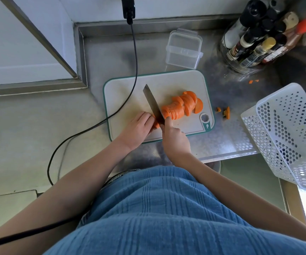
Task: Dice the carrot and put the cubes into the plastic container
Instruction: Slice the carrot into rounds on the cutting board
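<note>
Fingers of left hand (137, 128) press carrot (156, 124); right hand (174, 137) grips knife (153, 105).

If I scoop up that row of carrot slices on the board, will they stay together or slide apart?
The carrot slices lean on one another in a loose fanned row, so they would likely slide apart if scooped. They look round, so any tipped on edge might roll off the cutting board. Each looks stiff, unlikely to bend.

Brushed steel counter (222, 137) — matt board (167, 83), clear plastic container (184, 49).
</note>
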A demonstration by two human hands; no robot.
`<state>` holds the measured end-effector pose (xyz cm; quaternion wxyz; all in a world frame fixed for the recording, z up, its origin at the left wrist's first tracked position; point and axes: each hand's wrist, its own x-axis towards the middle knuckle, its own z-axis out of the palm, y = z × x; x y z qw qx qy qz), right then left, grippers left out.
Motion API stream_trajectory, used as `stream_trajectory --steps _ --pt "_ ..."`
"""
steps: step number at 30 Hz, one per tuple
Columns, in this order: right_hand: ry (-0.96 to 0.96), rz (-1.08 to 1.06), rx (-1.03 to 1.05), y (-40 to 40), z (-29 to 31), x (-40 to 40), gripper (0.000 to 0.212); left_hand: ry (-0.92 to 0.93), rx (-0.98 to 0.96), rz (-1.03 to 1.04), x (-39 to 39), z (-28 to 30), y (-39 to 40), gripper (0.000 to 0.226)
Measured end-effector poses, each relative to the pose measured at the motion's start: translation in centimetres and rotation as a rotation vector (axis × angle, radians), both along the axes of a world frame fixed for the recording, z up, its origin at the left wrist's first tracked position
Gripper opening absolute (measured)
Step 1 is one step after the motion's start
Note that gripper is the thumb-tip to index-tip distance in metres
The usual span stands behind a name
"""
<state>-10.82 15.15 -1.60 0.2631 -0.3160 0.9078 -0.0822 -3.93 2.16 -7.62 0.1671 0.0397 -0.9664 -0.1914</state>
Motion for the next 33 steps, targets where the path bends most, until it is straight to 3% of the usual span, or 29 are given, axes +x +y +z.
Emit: stream_trajectory --steps 9,21,29,33 --pt "0.032 0.040 0.106 -1.8 -0.3 0.3 0.039 0.045 -0.034 0.009 0.2 -0.6 -0.1 0.011" --pt "0.081 0.088 0.091 -0.1 0.0 -1.0 0.047 -0.013 -0.067 -0.017 1.1 -0.5 -0.3 0.021" --pt "0.070 -0.024 -0.112 0.0 1.2 -0.6 0.020 0.000 -0.023 0.006 1.2 -0.5 -0.5 0.017" --pt "0.024 -0.004 -0.103 0.2 1.2 -0.2 0.023 0.001 -0.061 0.002 1.4 -0.4 -0.3 0.016"
